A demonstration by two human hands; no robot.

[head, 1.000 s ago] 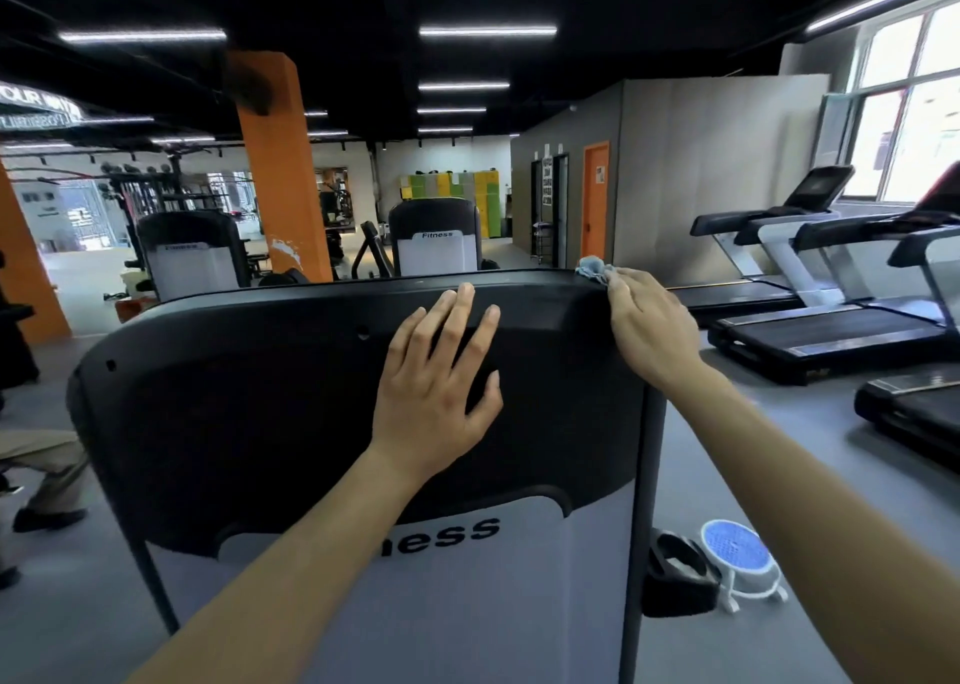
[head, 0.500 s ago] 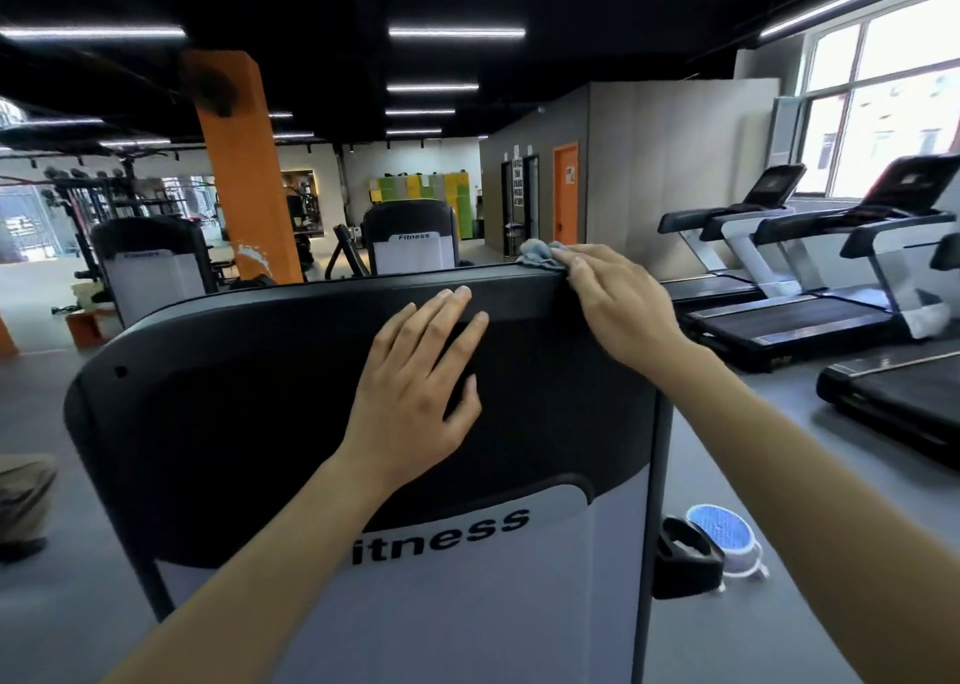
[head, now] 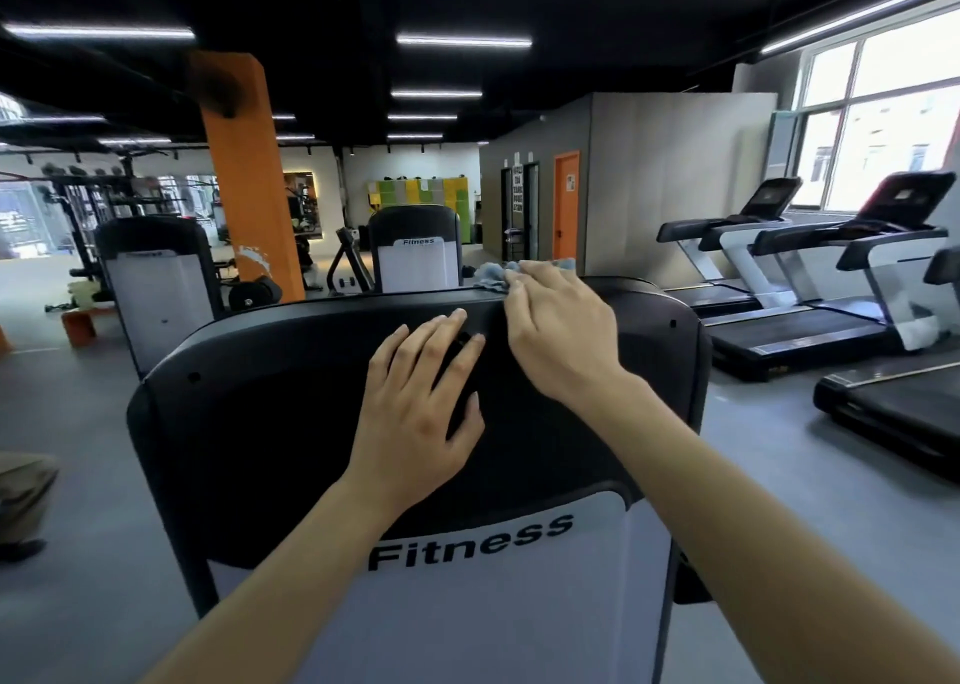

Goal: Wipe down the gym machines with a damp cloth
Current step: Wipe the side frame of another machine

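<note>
On the gym floor [head: 93,475], right hand [head: 561,340], gripping the cloth [head: 491,274], has slid left along the machine [head: 260,423] top; left hand [head: 415,423] stays flat, spread.

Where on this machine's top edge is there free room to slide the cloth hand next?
Bare: the machine's top edge from the left hand out to the left rounded corner; a shorter stretch between the right hand and the right corner. Crowded: the middle, where both hands sit close, cloth under the right one.
</note>
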